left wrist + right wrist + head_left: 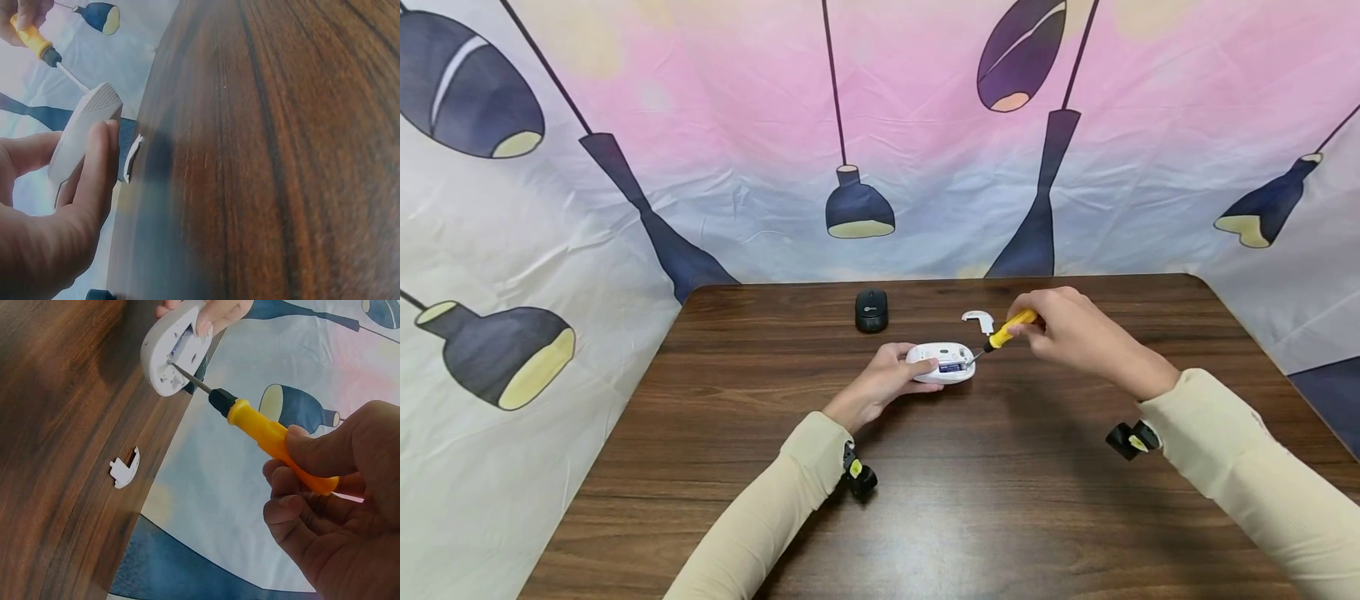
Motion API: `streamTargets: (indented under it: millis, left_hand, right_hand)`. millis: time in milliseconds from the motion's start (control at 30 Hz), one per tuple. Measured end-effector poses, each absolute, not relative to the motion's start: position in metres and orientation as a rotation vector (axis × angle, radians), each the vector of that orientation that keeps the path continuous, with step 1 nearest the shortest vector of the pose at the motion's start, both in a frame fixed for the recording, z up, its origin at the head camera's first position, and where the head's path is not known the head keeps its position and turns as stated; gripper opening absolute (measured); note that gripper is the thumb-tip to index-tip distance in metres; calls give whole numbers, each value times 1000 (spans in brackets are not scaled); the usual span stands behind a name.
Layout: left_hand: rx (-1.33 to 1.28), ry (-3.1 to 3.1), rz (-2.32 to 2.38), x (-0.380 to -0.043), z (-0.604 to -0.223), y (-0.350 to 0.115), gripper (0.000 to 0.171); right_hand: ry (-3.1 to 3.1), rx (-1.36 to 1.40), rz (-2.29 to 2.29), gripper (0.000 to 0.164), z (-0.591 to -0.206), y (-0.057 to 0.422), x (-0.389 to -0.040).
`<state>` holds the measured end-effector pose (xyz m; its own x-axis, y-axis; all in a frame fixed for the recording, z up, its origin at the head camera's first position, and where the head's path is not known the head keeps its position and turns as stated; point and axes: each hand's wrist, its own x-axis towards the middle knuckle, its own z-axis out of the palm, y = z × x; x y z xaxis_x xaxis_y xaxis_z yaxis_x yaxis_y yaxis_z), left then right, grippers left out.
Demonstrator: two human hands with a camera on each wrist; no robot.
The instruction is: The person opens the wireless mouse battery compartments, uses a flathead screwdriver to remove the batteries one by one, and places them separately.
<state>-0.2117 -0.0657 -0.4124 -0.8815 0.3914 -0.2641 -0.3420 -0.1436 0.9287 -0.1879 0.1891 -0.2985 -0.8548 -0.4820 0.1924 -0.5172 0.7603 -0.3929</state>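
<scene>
A white computer mouse (931, 353) is held by my left hand (883, 379) above the table, its underside turned up. Its battery bay is uncovered, and a blue battery (952, 367) lies inside. My right hand (1060, 327) grips the yellow handle of a screwdriver (265, 434). In the right wrist view the metal tip meets the mouse's underside at the end of the battery bay. The left wrist view shows the thumb on one side of the mouse and fingers on the other (94, 169).
A white battery cover (980, 320) lies on the table beyond the mouse. Farther left stands a black computer mouse (871, 311). The brown wooden table (737, 467) ends at a printed cloth backdrop (775, 208).
</scene>
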Motion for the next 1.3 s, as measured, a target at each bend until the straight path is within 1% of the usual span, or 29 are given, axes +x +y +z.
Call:
streamTargets:
  millis: [600,767,1000,1300]
  left_hand:
    - [77,1650,2063,-213,-410,-68,45]
    - [71,1644,2066,-214,-412,-69,45]
    - [59,1635,2068,-214,-408,-72,45]
    - [61,1619,2053,-214,-406,-74,46]
  right_hand:
    - [-2778,883,667,6,-302,190,-187]
    - [-2807,846,656,7,-304,197,-189]
    - [-2852,762,529,9,-310,210,-190]
    - [-2899,779,483,8,-321,223,-196]
